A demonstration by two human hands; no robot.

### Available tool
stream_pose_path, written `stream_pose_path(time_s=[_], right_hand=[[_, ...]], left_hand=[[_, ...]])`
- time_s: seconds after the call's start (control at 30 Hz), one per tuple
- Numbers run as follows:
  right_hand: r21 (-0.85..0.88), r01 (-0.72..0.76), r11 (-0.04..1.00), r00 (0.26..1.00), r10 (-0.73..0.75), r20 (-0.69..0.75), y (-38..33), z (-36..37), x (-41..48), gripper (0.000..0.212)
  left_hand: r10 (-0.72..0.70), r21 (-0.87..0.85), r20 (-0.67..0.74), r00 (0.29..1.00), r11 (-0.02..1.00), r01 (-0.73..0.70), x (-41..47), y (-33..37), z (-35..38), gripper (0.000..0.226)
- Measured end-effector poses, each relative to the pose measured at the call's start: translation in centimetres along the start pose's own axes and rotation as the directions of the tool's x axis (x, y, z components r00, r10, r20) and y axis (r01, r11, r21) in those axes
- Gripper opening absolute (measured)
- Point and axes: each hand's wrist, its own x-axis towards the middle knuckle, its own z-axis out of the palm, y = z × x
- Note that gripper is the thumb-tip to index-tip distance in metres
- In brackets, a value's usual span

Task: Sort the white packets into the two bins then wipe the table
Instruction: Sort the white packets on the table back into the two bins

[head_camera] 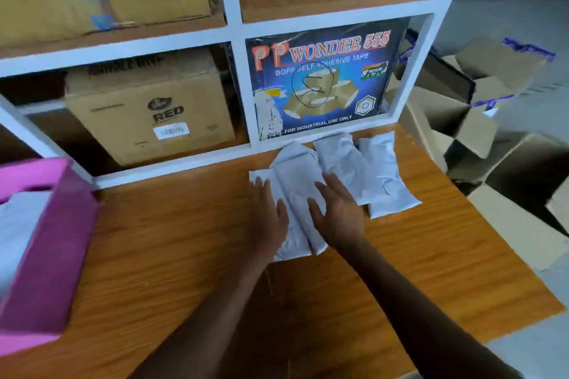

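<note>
Head view, left hand (pixel 267 215) and right hand (pixel 338 212) flat with fingers (pixel 320 186) spread, pressing on white packets (pixel 297 169) lying on wooden tabletop (pixel 172 240) below shelf, pink bin (pixel 52 243) at left edge, seemingly holding packets.

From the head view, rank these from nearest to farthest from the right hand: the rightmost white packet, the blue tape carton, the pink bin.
1. Rightmost white plastic packet, just right of the right hand.
2. Blue printed tape carton, on the shelf behind.
3. Pink plastic bin, far left.
</note>
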Motion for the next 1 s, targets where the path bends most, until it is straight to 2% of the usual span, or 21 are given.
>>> stream_pose_path(time_s=[0.1, 0.2, 0.3, 0.4, 0.47, 0.6, 0.67, 0.73, 0.8, 0.9, 1.0], right_hand=[[-0.213, 0.029, 0.977, 0.967, 0.027, 0.254, 1.3, 2.8, 2.4, 0.077], [-0.263, -0.002, 0.965, 0.932, 0.097, 0.349, 2.9, 5.1, 2.5, 0.087], [-0.252, -0.052, 0.966, 0.906, 0.152, 0.396, 3.8, 6.4, 2.0, 0.085], [-0.27, -0.075, 0.96, 0.908, 0.177, 0.379, 4.0, 6.9, 2.3, 0.077], [-0.288, -0.074, 0.955, 0.908, 0.184, 0.376, 4.0, 7.0, 2.3, 0.073], [-0.323, -0.073, 0.943, 0.897, 0.203, 0.391, 3.7, 6.8, 2.5, 0.077], [-0.348, -0.057, 0.936, 0.886, 0.207, 0.414, 3.2, 6.5, 2.7, 0.077], [-0.371, -0.06, 0.927, 0.874, 0.228, 0.429, 2.4, 5.9, 2.6, 0.066], [-0.352, -0.143, 0.925, 0.884, 0.279, 0.375, 1.0, 5.2, 2.2, 0.059], [-0.243, -0.298, 0.923, 0.912, 0.351, 0.213, -1.8, 4.2, 0.8, 0.056], [0.091, -0.379, 0.921, 0.925, 0.376, 0.05, -5.5, 3.1, -2.0, 0.058]], left_hand=[[-0.014, 0.215, -0.021, 1.0, 0.977, 0.018, 0.8, -0.2, 2.3, 0.065], [-0.057, 0.323, 0.019, 0.998, 0.945, 0.048, 0.8, -1.6, 4.0, 0.082], [-0.099, 0.378, -0.008, 0.995, 0.921, 0.095, 1.1, -1.9, 4.5, 0.081], [-0.134, 0.402, -0.049, 0.99, 0.905, 0.143, 1.3, -1.6, 4.2, 0.081], [-0.15, 0.417, -0.025, 0.988, 0.897, 0.146, 1.3, -1.7, 4.1, 0.077], [-0.134, 0.385, 0.005, 0.991, 0.915, 0.122, 1.8, -1.8, 4.1, 0.053], [-0.138, 0.367, 0.065, 0.988, 0.924, 0.104, 2.1, -2.1, 3.5, 0.051], [-0.122, 0.359, 0.112, 0.986, 0.93, 0.074, 2.2, -2.8, 2.7, 0.051], [-0.062, 0.336, 0.09, 0.994, 0.941, 0.028, 1.9, -3.3, 0.9, 0.049], [0.064, 0.173, 0.024, 0.998, 0.983, -0.067, 0.7, -4.0, -3.2, 0.047], [0.17, 0.056, -0.07, 0.983, 0.985, -0.166, -1.1, -5.4, -7.2, 0.046]])
